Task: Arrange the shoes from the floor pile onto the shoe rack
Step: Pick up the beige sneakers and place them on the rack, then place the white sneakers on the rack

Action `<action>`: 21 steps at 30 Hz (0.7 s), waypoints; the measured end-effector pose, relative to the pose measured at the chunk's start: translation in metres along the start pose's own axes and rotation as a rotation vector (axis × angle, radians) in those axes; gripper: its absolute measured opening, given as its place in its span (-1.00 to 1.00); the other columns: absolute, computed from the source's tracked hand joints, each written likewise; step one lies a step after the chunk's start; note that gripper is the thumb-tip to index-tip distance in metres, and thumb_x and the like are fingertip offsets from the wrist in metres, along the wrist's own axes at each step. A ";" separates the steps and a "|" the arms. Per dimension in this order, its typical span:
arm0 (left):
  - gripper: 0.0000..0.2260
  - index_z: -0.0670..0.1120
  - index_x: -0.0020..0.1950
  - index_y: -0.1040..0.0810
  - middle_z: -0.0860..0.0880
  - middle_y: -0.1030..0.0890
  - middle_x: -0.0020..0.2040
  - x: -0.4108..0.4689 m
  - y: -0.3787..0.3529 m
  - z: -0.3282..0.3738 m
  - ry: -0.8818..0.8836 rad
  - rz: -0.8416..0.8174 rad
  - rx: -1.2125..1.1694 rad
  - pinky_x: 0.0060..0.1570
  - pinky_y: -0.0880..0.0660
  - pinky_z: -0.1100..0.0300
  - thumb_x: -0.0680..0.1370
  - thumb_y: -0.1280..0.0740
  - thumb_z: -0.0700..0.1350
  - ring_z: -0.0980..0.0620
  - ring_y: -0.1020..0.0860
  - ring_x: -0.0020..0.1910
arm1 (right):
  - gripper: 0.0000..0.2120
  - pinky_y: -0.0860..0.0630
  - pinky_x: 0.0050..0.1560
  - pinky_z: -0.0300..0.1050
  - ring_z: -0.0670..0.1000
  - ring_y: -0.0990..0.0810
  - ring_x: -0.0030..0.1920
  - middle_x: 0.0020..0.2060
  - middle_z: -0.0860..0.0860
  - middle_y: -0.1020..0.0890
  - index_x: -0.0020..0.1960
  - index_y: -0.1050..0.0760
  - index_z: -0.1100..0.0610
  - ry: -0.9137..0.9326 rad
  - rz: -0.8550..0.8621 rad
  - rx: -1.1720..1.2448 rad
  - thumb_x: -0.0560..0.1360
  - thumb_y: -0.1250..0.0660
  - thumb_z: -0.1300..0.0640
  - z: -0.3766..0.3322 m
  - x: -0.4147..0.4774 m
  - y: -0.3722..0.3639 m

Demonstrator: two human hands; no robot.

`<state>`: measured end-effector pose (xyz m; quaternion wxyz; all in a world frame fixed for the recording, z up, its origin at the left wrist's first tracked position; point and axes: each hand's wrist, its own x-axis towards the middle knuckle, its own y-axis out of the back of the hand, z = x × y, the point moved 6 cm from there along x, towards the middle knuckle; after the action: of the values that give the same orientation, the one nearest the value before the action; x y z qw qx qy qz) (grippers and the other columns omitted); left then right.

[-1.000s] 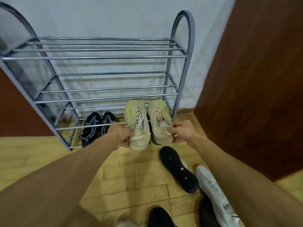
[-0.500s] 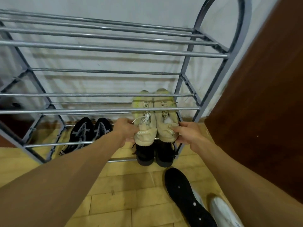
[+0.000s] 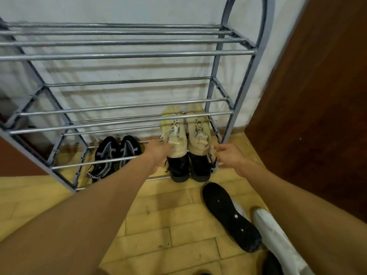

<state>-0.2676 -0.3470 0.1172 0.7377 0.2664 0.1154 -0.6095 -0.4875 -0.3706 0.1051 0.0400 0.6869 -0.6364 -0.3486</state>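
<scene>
Here, the beige shoes (image 3: pixel 176 139) sat on the shoe rack (image 3: pixel 127 55).
From the head view, we saw the pair at the right end of the second-lowest shelf, above black shoes (image 3: pixel 188 165). Our left hand (image 3: pixel 158 150) met the left shoe's heel; blur kept us from telling whether its fingers gripped. Our right hand (image 3: pixel 228 155) hung just beside the right heel, fingers loosely spread. A black sole-up shoe (image 3: pixel 230 217) and a white shoe (image 3: pixel 274 231) lay on the floor (image 3: pixel 158 225).
</scene>
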 end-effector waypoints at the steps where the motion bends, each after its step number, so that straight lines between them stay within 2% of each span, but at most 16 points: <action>1: -0.92 -0.07 -0.12 -0.47 -0.01 -0.44 -0.21 -0.014 -0.001 0.000 -0.015 -0.012 0.041 -0.09 -0.41 0.09 0.58 -0.27 -0.13 0.02 -0.41 -0.19 | -0.66 -0.54 0.17 0.07 0.12 -0.55 0.07 0.17 0.21 -0.55 0.34 -0.46 0.26 0.008 -0.018 -0.048 0.59 -0.18 0.33 0.003 -0.014 0.004; 4: -0.99 -0.06 -0.04 -0.48 -0.02 -0.47 -0.18 -0.061 -0.009 -0.001 -0.065 -0.074 0.147 -0.05 -0.42 0.10 0.57 -0.28 -0.15 -0.01 -0.44 -0.11 | -0.63 -0.53 0.13 -0.02 0.15 -0.50 0.26 0.34 0.15 -0.47 0.38 -0.42 0.21 0.013 -0.116 -0.162 0.59 -0.18 0.29 0.020 -0.055 0.012; 8: -0.78 -0.07 -0.29 -0.47 -0.08 -0.46 -0.27 -0.118 -0.036 -0.022 -0.075 -0.193 0.234 -0.26 -0.38 0.17 0.53 -0.26 -0.28 0.01 -0.42 -0.32 | -0.61 -0.53 0.15 -0.03 0.16 -0.49 0.28 0.35 0.15 -0.46 0.42 -0.39 0.19 0.013 -0.221 -0.346 0.60 -0.19 0.21 0.050 -0.109 0.027; 10: -0.85 -0.03 -0.21 -0.54 -0.05 -0.53 -0.21 -0.149 -0.054 -0.032 -0.074 -0.227 0.280 -0.23 -0.44 0.20 0.53 -0.30 -0.23 0.03 -0.48 -0.25 | -0.60 -0.53 0.17 -0.04 0.16 -0.51 0.27 0.34 0.15 -0.47 0.43 -0.38 0.20 0.004 -0.246 -0.397 0.60 -0.19 0.20 0.066 -0.136 0.037; 12: -0.93 -0.08 -0.03 -0.58 -0.06 -0.54 -0.12 -0.178 -0.076 -0.044 -0.066 -0.282 0.307 -0.23 -0.48 0.21 0.53 -0.32 -0.17 0.04 -0.50 -0.20 | -0.61 -0.53 0.17 -0.05 0.14 -0.52 0.25 0.32 0.14 -0.49 0.42 -0.38 0.21 -0.010 -0.249 -0.398 0.60 -0.20 0.20 0.085 -0.161 0.049; 15: -0.87 -0.07 0.05 -0.57 -0.11 -0.58 0.00 -0.216 -0.110 -0.064 -0.073 -0.333 0.374 0.00 -0.54 0.12 0.53 -0.33 -0.11 -0.02 -0.56 -0.02 | -0.63 -0.53 0.12 -0.07 0.15 -0.55 0.22 0.30 0.15 -0.51 0.40 -0.40 0.22 -0.031 -0.232 -0.366 0.60 -0.20 0.20 0.120 -0.195 0.068; 17: -0.84 -0.07 0.09 -0.58 -0.10 -0.59 0.04 -0.242 -0.135 -0.083 -0.077 -0.371 0.409 0.07 -0.53 0.10 0.53 -0.33 -0.10 -0.03 -0.57 0.06 | -0.65 -0.54 0.09 -0.01 0.18 -0.57 0.13 0.24 0.19 -0.54 0.37 -0.43 0.26 -0.076 -0.218 -0.339 0.61 -0.19 0.19 0.150 -0.214 0.079; 19: -0.80 -0.08 0.13 -0.58 -0.07 -0.59 0.01 -0.268 -0.161 -0.106 -0.074 -0.434 0.451 0.08 -0.54 0.08 0.53 -0.32 -0.11 -0.02 -0.56 0.02 | -0.65 -0.52 -0.09 -0.07 0.09 -0.55 -0.09 0.04 0.18 -0.58 0.33 -0.45 0.27 -0.144 -0.180 -0.278 0.59 -0.21 0.18 0.182 -0.233 0.088; 21: -0.78 -0.07 0.16 -0.57 -0.03 -0.58 0.04 -0.294 -0.185 -0.129 -0.083 -0.525 0.542 0.09 -0.53 0.08 0.52 -0.31 -0.10 0.01 -0.55 0.02 | -0.65 -0.45 -0.20 -0.12 0.06 -0.49 -0.18 -0.12 0.14 -0.53 0.30 -0.48 0.31 -0.199 -0.140 -0.216 0.57 -0.24 0.18 0.214 -0.252 0.095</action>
<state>-0.4932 -0.0534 0.1089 0.4632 0.3884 -0.0159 -0.7964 -0.6673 -0.0777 0.0991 0.0263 0.6833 -0.5467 -0.4832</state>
